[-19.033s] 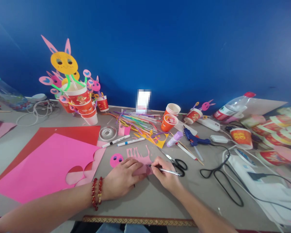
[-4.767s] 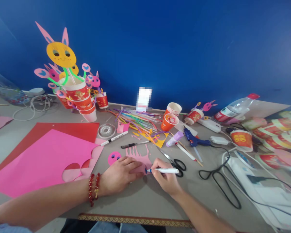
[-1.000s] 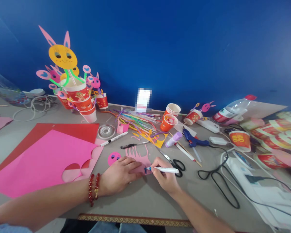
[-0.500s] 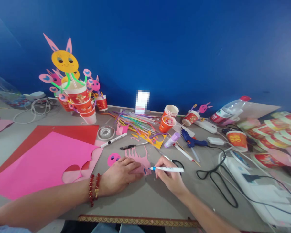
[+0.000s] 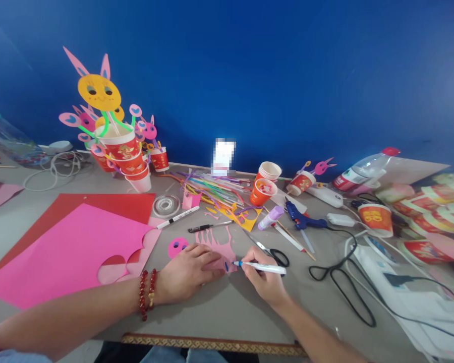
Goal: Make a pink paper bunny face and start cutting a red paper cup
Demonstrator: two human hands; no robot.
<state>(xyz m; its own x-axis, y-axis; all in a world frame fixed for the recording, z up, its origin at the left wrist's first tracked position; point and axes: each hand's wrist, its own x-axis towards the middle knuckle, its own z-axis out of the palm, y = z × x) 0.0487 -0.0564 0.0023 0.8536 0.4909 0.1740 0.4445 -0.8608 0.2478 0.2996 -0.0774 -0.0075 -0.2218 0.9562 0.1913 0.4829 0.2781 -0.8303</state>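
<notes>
My left hand point(image 5: 192, 269) lies flat with fingers stretched over a light pink paper scrap point(image 5: 221, 247), holding it against the table. The scrap's far edge is cut into thin strips, and a small blue mark shows near its right end. In my right hand point(image 5: 267, 282) is a white marker point(image 5: 267, 267) with a blue tip, which is at the paper's right edge beside that mark. A bright pink paper disc point(image 5: 177, 247) with dark eyes lies just beyond my left fingers. Behind my right hand are black-handled scissors point(image 5: 276, 256), partly covered by it.
Pink paper point(image 5: 79, 252) and red paper point(image 5: 109, 204) spread at left. A tape roll point(image 5: 166, 205), black pen point(image 5: 211, 226), glue stick point(image 5: 270, 218) and blue glue gun point(image 5: 302, 218) lie beyond my hands. Decorated paper cups point(image 5: 126, 151) stand at back left; cables point(image 5: 353, 302) trail at right.
The marker's back end has tipped slightly lower while its tip remains by the blue mark. My left hand stays on the paper. The whole view has shifted slightly.
</notes>
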